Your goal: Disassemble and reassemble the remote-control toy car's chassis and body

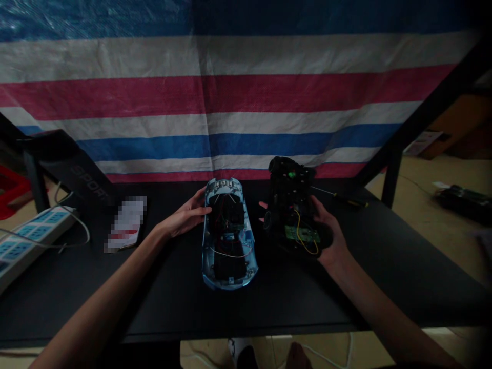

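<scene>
A blue toy car body shell (249, 246) lies upside down on the black table, its dark inside and thin wires facing up. My left hand (190, 212) grips its left edge, thumb over the rim and fingers along the outer side. To the right, my right hand (330, 230) holds a black toy car chassis (290, 197) slightly above the table, fingers passing beneath it. A green circuit board (302, 234) with a looped yellow wire shows at the chassis's near end. The shell and chassis are apart from each other.
A screwdriver (351, 201) lies at the right rear of the table (384, 277). At the left are a blurred-out phone-shaped item (126, 225), a white power strip (38, 236) with a cable, and a dark "SPORT" box (77, 171). A striped sheet (246, 92) hangs behind.
</scene>
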`<action>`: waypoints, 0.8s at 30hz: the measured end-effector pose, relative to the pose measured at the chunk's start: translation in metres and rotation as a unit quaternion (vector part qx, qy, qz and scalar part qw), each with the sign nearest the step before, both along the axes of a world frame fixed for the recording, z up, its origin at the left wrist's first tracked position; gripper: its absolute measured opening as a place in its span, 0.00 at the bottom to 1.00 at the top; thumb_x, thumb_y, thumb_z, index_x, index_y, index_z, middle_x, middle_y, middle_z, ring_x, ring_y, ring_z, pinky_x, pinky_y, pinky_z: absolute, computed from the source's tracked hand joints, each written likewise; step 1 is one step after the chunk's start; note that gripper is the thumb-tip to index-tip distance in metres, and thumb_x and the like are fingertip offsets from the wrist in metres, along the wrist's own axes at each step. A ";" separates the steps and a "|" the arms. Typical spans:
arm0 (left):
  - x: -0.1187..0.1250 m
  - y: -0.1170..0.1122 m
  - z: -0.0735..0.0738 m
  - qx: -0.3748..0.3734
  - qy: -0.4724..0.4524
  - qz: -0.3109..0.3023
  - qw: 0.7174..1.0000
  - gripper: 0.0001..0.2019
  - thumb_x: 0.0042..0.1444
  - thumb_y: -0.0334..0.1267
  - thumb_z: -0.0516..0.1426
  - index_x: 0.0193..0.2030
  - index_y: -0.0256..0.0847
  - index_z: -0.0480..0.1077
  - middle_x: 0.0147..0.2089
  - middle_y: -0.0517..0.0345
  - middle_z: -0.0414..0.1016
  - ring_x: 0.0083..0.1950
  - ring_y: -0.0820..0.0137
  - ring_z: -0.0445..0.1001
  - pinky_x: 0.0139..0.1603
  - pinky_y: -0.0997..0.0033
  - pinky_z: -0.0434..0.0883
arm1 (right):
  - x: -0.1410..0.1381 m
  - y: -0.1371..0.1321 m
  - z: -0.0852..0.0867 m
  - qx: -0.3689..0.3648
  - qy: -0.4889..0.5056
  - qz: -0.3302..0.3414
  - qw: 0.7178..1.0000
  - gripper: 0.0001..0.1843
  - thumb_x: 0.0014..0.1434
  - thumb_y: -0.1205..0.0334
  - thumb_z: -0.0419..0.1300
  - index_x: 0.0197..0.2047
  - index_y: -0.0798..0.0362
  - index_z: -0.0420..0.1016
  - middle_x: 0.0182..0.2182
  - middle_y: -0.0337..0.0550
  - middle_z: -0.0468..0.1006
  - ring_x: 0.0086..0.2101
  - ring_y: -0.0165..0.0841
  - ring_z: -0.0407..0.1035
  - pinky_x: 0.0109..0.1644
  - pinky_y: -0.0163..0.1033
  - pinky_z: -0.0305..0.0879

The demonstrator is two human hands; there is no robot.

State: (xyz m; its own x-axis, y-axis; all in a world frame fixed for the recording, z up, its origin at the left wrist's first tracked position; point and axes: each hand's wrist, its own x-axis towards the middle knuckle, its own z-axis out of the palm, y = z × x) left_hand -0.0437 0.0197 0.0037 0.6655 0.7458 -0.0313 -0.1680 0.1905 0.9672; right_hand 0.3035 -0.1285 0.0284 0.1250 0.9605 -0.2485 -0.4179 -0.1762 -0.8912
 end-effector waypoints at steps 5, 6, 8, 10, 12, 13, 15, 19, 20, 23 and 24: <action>0.001 0.001 -0.001 0.009 0.000 -0.002 1.000 0.39 0.62 0.37 0.72 0.78 0.59 0.67 0.79 0.50 0.71 0.74 0.51 0.75 0.72 0.51 0.75 | -0.006 -0.017 0.023 -0.026 0.051 -0.035 0.998 0.30 0.73 0.33 0.55 0.64 0.41 0.84 0.48 0.48 0.92 0.57 0.55 0.84 0.60 0.63 0.80; 0.001 0.001 -0.002 0.005 0.001 0.000 1.000 0.40 0.62 0.37 0.72 0.78 0.59 0.67 0.79 0.50 0.70 0.75 0.51 0.74 0.73 0.50 0.74 | -0.006 -0.019 0.030 -0.028 0.055 -0.023 0.998 0.30 0.74 0.34 0.54 0.64 0.41 0.83 0.49 0.47 0.92 0.57 0.55 0.84 0.60 0.62 0.80; 0.001 0.002 -0.003 -0.004 0.002 0.006 1.000 0.41 0.61 0.37 0.73 0.79 0.60 0.66 0.81 0.51 0.68 0.76 0.50 0.72 0.74 0.48 0.73 | -0.006 -0.020 0.048 -0.022 0.051 0.024 0.998 0.30 0.77 0.36 0.50 0.67 0.41 0.81 0.52 0.46 0.91 0.57 0.53 0.84 0.62 0.61 0.80; 0.001 0.002 -0.005 -0.016 0.004 0.012 1.000 0.43 0.60 0.37 0.74 0.79 0.60 0.65 0.81 0.51 0.68 0.77 0.49 0.71 0.76 0.46 0.70 | -0.008 -0.015 0.068 -0.019 0.030 0.067 0.997 0.31 0.79 0.37 0.47 0.69 0.42 0.79 0.54 0.45 0.91 0.57 0.50 0.84 0.62 0.59 0.80; 0.001 0.002 -0.005 -0.025 0.004 0.014 1.000 0.44 0.60 0.37 0.74 0.80 0.60 0.64 0.80 0.51 0.69 0.78 0.50 0.70 0.77 0.45 0.68 | -0.012 -0.004 0.087 -0.036 -0.014 0.099 0.994 0.34 0.79 0.34 0.46 0.69 0.45 0.78 0.53 0.47 0.91 0.55 0.49 0.85 0.60 0.57 0.81; 0.002 0.002 -0.005 -0.028 0.003 0.013 1.000 0.44 0.60 0.37 0.74 0.80 0.60 0.64 0.80 0.51 0.69 0.77 0.50 0.70 0.78 0.45 0.68 | -0.015 0.004 0.096 -0.047 -0.047 0.112 0.991 0.34 0.79 0.33 0.47 0.70 0.46 0.77 0.53 0.48 0.90 0.54 0.49 0.85 0.58 0.56 0.82; 0.002 0.000 -0.004 -0.032 0.002 0.013 0.999 0.43 0.61 0.37 0.74 0.80 0.60 0.64 0.81 0.51 0.68 0.77 0.52 0.71 0.78 0.46 0.67 | -0.024 0.020 0.110 -0.052 -0.133 0.141 0.980 0.35 0.77 0.32 0.52 0.72 0.47 0.74 0.54 0.51 0.89 0.51 0.49 0.85 0.53 0.54 0.84; 0.004 -0.003 0.000 -0.036 -0.004 0.015 0.999 0.43 0.61 0.35 0.73 0.80 0.58 0.64 0.82 0.51 0.65 0.78 0.53 0.70 0.78 0.47 0.67 | -0.058 0.048 0.132 -0.016 -0.364 0.195 0.911 0.55 0.67 0.30 0.66 0.84 0.47 0.51 0.54 0.59 0.86 0.42 0.49 0.85 0.45 0.57 0.87; 0.005 -0.003 0.000 -0.034 -0.008 0.015 0.999 0.43 0.61 0.35 0.73 0.80 0.58 0.63 0.82 0.50 0.65 0.78 0.54 0.70 0.77 0.48 0.67 | -0.070 0.054 0.136 -0.013 -0.415 0.216 0.884 0.60 0.67 0.30 0.66 0.86 0.48 0.42 0.53 0.60 0.87 0.40 0.49 0.85 0.44 0.57 0.87; 0.005 -0.002 -0.002 -0.027 -0.017 0.015 0.999 0.44 0.60 0.35 0.74 0.80 0.56 0.63 0.81 0.47 0.66 0.75 0.54 0.73 0.75 0.48 0.70 | -0.105 0.063 0.145 -0.058 -0.523 0.287 0.800 0.70 0.64 0.25 0.65 0.87 0.56 0.33 0.53 0.67 0.86 0.35 0.50 0.85 0.41 0.60 0.86; 0.005 -0.002 -0.003 -0.027 -0.017 0.016 0.999 0.45 0.59 0.35 0.74 0.80 0.56 0.63 0.80 0.46 0.68 0.73 0.55 0.74 0.74 0.49 0.70 | -0.115 0.065 0.146 -0.063 -0.550 0.303 0.776 0.72 0.63 0.23 0.65 0.88 0.57 0.33 0.57 0.70 0.84 0.34 0.50 0.85 0.40 0.60 0.86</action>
